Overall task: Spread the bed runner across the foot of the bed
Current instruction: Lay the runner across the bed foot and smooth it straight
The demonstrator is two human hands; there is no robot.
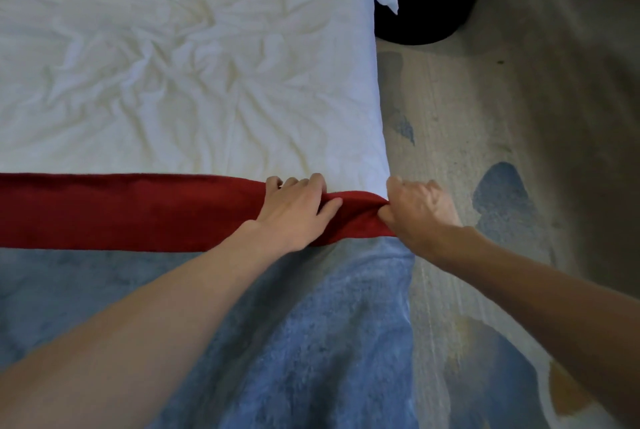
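Vantage: your head camera looks forward and down, over the bed's side edge.
Facing: the wrinkled white bedsheet (173,82) fills 9 to 12 o'clock, and the grey-blue patterned carpet (519,110) fills 1 to 5 o'clock.
Nearness: arm's reach. Your forearms (156,324) enter from 6 o'clock, and your left hand (298,207) and right hand (419,210) sit near centre on the dark red fabric runner (121,210).

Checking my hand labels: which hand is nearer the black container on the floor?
Right. The right hand grips the red runner at the edge of the bed, below the black container; the left hand holds the runner farther in.
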